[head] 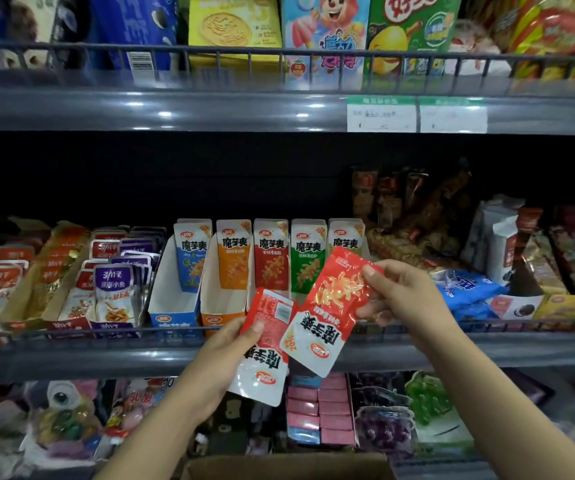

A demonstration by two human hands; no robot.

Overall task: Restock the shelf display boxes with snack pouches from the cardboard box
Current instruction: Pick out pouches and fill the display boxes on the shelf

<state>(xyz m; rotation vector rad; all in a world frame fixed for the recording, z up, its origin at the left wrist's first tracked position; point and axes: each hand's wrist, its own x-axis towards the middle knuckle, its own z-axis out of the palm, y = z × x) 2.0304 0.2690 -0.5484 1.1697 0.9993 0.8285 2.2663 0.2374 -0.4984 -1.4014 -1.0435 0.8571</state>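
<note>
My left hand [222,358] grips a red and white snack pouch [265,355], back side facing me and upside down. My right hand [397,292] pinches a second red pouch [327,313] by its upper corner, also upside down, overlapping the first. Both are held in front of the middle shelf. Behind them stands a row of display boxes: blue [175,289], orange [223,289], red [271,254], green [308,258] and one more at the right [345,237]. The blue and orange boxes look nearly hollow. The cardboard box [289,467] sits open at the bottom edge.
A wire rail [71,336] runs along the front of the middle shelf. Purple and red fish-snack pouches [113,292] fill boxes to the left; blue bags [466,289] and dark packets lie to the right. Biscuit boxes stand on the upper shelf [234,26]. Sweets fill the lower shelf.
</note>
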